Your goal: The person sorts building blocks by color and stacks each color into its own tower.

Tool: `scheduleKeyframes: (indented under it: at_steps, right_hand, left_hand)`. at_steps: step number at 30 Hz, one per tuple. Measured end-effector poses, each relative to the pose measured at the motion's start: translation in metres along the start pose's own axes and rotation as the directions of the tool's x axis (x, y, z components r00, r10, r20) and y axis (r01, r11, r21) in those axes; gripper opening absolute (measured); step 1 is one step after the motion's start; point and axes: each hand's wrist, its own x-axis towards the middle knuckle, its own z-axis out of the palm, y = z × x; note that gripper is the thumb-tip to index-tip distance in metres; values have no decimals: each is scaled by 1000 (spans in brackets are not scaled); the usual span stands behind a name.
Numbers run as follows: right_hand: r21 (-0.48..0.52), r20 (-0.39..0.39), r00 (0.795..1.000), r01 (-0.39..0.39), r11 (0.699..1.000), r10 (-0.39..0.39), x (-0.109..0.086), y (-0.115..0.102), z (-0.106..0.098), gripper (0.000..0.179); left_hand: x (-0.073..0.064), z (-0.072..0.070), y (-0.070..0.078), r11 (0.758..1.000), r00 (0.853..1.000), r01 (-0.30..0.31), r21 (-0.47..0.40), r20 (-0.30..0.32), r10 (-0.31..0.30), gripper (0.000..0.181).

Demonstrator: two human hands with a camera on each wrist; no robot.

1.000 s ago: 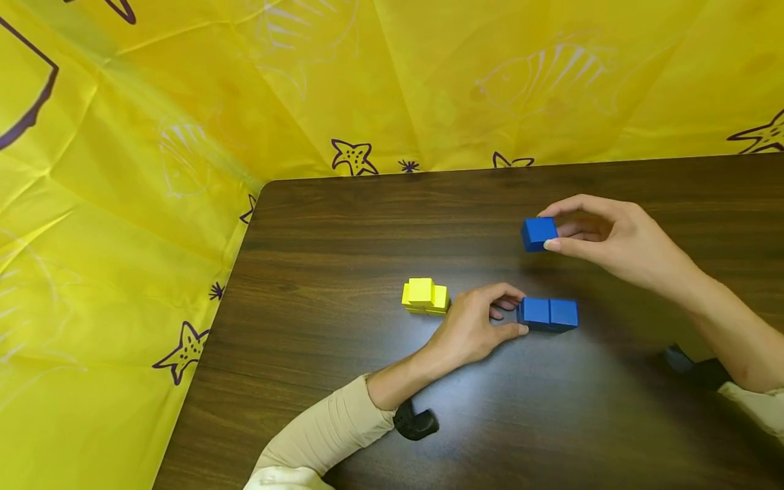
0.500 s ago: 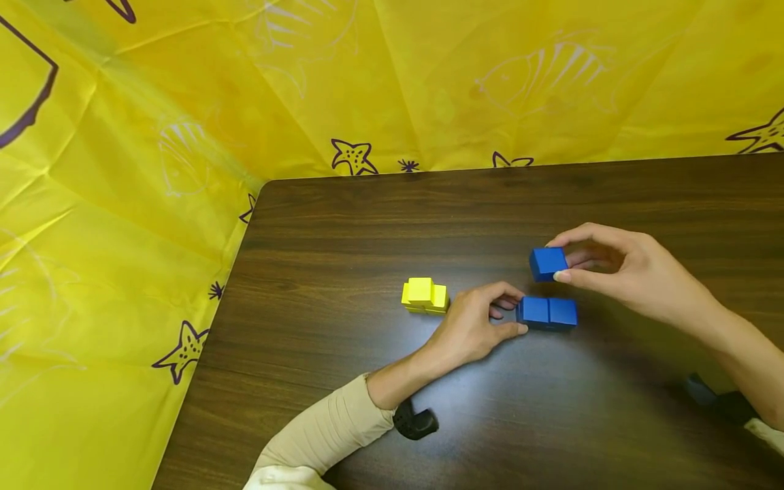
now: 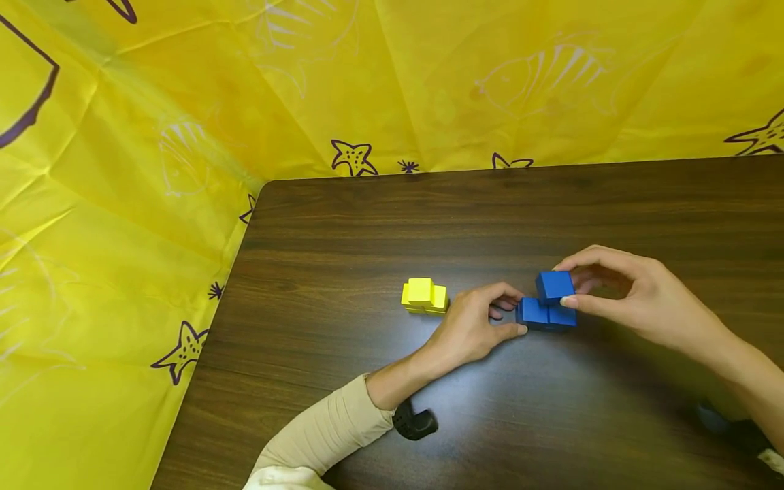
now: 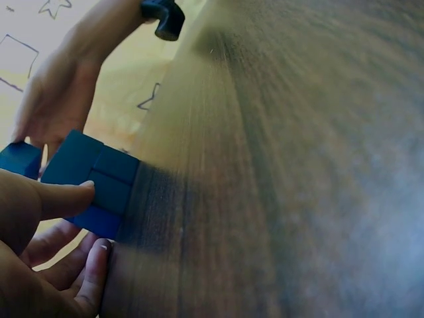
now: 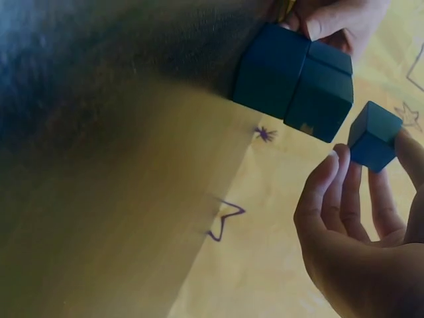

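Note:
Over the table, my right hand (image 3: 649, 299) pinches a blue cube (image 3: 555, 286) between thumb and fingertips. Just below that cube stands a two-layer stack of blue blocks (image 3: 533, 311); a narrow gap between them shows in the right wrist view, where the raised cube (image 5: 374, 136) hangs apart from the stack (image 5: 291, 79). My left hand (image 3: 468, 327) holds the stack's left end, thumb on the near face and fingers behind. In the left wrist view the thumb lies against the stacked blocks (image 4: 109, 192). Part of the stack's top is hidden by the held cube.
A small pile of yellow blocks (image 3: 420, 292), with one on top, stands left of my left hand. The dark wood table (image 3: 318, 272) meets a yellow cloth (image 3: 429, 82) printed with fish and stars at its back and left edges. Each wrist wears a black strap device.
The right hand has brought the blue cube down and slightly right, from behind the blue stack to just above it. My left hand has stayed at the stack's left end.

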Motion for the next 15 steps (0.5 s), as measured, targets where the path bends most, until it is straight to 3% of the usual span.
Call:
scheduleKeyframes:
  at_steps: [7, 15]
  right_hand:
    - [-8, 14, 998, 54, 998, -54, -4, 3, 4, 51]
    - [-43, 2, 999, 46, 998, -45, -7, 2, 8, 51]
  left_hand:
    - [0, 1, -2, 999, 999, -31, -34, -9, 30, 39]
    - [0, 1, -3, 999, 999, -37, -31, -10, 37, 36]
